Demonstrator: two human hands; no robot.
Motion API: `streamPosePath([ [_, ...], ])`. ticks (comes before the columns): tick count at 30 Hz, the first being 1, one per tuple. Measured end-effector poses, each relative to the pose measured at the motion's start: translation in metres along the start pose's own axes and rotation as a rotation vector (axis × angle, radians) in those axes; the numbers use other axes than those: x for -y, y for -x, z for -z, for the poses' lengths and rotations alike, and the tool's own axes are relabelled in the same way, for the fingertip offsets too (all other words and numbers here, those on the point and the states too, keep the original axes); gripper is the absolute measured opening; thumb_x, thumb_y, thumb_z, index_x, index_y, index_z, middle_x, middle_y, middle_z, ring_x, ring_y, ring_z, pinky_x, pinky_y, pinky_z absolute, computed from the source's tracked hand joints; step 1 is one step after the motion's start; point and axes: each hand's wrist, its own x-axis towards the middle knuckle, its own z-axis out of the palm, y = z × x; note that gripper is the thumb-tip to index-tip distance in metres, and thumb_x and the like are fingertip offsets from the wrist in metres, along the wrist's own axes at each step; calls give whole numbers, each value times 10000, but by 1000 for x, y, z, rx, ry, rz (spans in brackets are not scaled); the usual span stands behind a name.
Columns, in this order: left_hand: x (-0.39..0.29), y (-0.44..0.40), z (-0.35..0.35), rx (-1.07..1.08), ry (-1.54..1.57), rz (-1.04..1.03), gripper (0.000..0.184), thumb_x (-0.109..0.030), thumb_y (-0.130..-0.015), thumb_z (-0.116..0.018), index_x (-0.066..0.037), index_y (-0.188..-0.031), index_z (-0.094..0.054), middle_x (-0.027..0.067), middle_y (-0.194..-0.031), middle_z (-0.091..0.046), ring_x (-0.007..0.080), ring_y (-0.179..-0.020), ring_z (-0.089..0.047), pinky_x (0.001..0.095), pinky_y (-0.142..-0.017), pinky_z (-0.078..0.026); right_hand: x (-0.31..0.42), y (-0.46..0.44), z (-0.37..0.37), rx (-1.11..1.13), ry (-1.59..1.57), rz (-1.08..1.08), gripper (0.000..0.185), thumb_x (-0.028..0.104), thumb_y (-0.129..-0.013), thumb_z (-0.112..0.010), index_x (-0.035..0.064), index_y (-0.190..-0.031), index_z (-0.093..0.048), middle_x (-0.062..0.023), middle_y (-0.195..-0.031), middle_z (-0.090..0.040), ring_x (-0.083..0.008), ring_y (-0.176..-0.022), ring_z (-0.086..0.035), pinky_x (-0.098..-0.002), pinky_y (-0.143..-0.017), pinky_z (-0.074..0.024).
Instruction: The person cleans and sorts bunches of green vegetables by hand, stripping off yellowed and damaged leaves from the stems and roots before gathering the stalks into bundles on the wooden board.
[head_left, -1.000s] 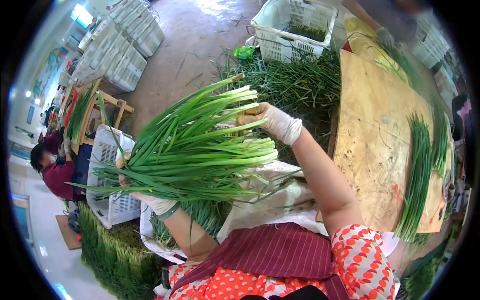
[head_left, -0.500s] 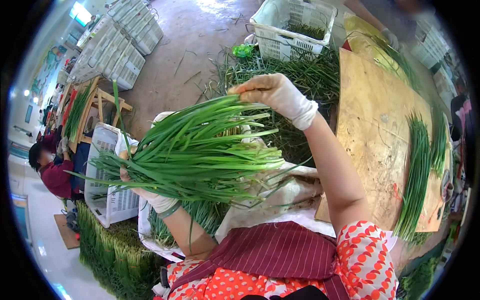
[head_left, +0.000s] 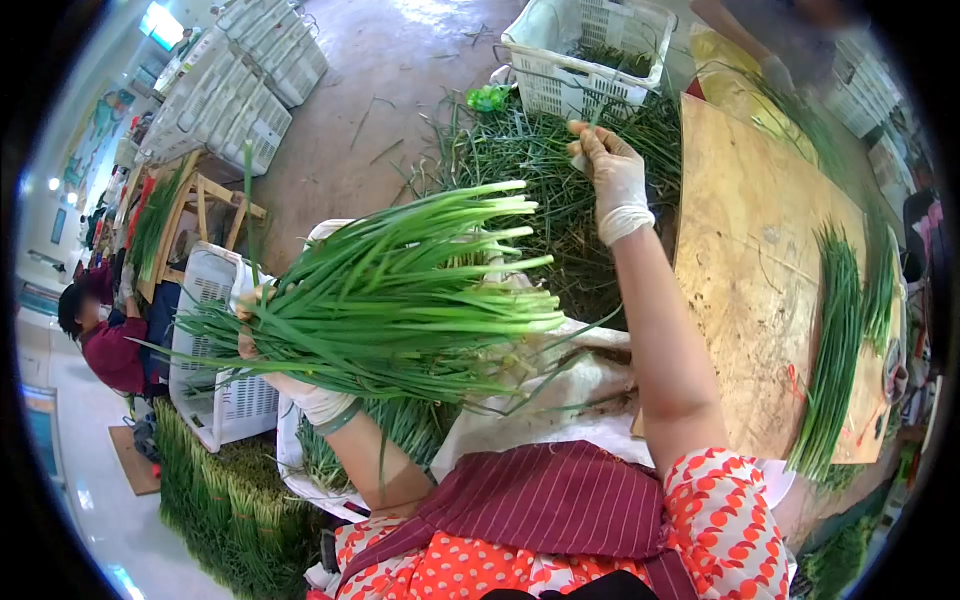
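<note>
In my gloved left hand [head_left: 303, 392] is a thick bunch of green garlic chives [head_left: 410, 300], gripped near the leafy end, with the pale cut ends fanned toward the right. My gloved right hand [head_left: 614, 178] is raised apart from the bunch, its fingers pinched together over a heap of loose green trimmings [head_left: 520, 150] on the floor. Whether a thin leaf sits between those fingertips is too small to tell. Below the bunch, more chives [head_left: 405, 430] fill a white crate lined with pale sacking [head_left: 500, 420].
To my right, a plywood board [head_left: 750, 260] carries a long bundle of chives [head_left: 832, 350]. A white crate [head_left: 570, 95] stands beyond the heap. Stacked crates [head_left: 225, 95], a person in a dark red top [head_left: 115, 355] and tied bundles [head_left: 225, 510] are on the left. Another person's arm shows at top right.
My right hand has left the upper edge of the bunch and moved up and right over the heap. My left hand still holds the bunch in nearly the same place.
</note>
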Motion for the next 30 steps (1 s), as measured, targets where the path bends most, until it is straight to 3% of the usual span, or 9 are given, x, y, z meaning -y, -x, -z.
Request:
streamPosePath([
  [3, -13, -3, 17, -135, 18, 35, 224, -183, -793, -574, -132, -1005, -521, 52, -1040, -531, 261, -1006, -508, 484, -905, -396, -11, 0, 20, 16, 388, 115, 742, 268, -770, -685, 8, -1345, -295, -114, -1198, -511, -132, -996, -496, -266, -879, -394],
  [6, -17, -12, 28, -69, 124, 165, 195, -214, -813, -554, -136, -992, -546, 55, -1075, -530, 238, -1040, -488, 470, -924, -376, -1, 34, 16, 736, 332, -132, 840, 362, -783, -651, 70, -1399, -161, -135, -1413, -257, -167, -1082, -484, -265, -894, -409],
  [10, -26, -36, 52, -243, 134, 193, 220, -189, -808, -450, -91, -982, -544, 77, -1062, -537, 245, -1052, -477, 484, -946, -347, -22, 43, -3, 601, 415, -184, 166, 120, -835, -590, -8, -934, -628, -36, -793, -635, -104, -738, -574, -241, -718, -471],
  [13, -36, -49, 73, -52, 182, 258, 296, -180, -801, -394, -64, -1018, -558, 103, -1098, -546, 262, -1073, -479, 491, -968, -326, -37, 19, 31, 397, -18, -278, 180, 180, -872, -553, 16, -936, -588, -47, -808, -620, -113, -740, -585, -235, -726, -468],
  [15, -38, -61, 84, -242, 1, 139, 326, -179, -812, -372, -51, -1050, -554, 118, -1105, -556, 268, -1067, -487, 480, -980, -320, -30, 35, 26, 530, 14, -265, 521, 439, -846, -529, 40, -1179, -495, -102, -1149, -548, -192, -1113, -488, -339, -927, -387],
  [18, -31, -74, 83, -154, -332, 32, 352, -177, -818, -363, -38, -1086, -544, 123, -1128, -553, 251, -1069, -492, 465, -983, -323, -47, 59, 8, 861, -202, -418, 917, 681, -712, -502, 77, -1362, -270, -102, -1346, -385, -241, -1258, -313, -500, -972, -278],
  [22, -29, -100, 76, -81, 397, 241, 388, -241, -903, -376, 36, -1143, -502, 169, -1142, -548, 268, -1039, -528, 421, -932, -400, -53, 94, -34, 835, -488, -580, 770, 514, -756, -610, 52, -1313, -345, -95, -1240, -477, -207, -1118, -446, -383, -929, -362],
  [27, -35, -112, 51, 11, 22, 200, 457, -320, -879, -320, -30, -1183, -499, 159, -1182, -528, 316, -1091, -489, 451, -956, -371, -27, 102, -42, 693, -143, -433, 370, 247, -840, -591, -8, -1105, -557, -60, -991, -611, -121, -902, -561, -256, -796, -457],
  [30, -21, -113, -20, -563, -294, -72, 426, -286, -868, -345, -42, -1171, -520, 142, -1225, -504, 288, -1133, -464, 452, -980, -347, -15, 102, -13, 643, 333, -484, 288, 216, -849, -568, -11, -1025, -593, -41, -882, -614, -91, -805, -554, -220, -717, -450],
])
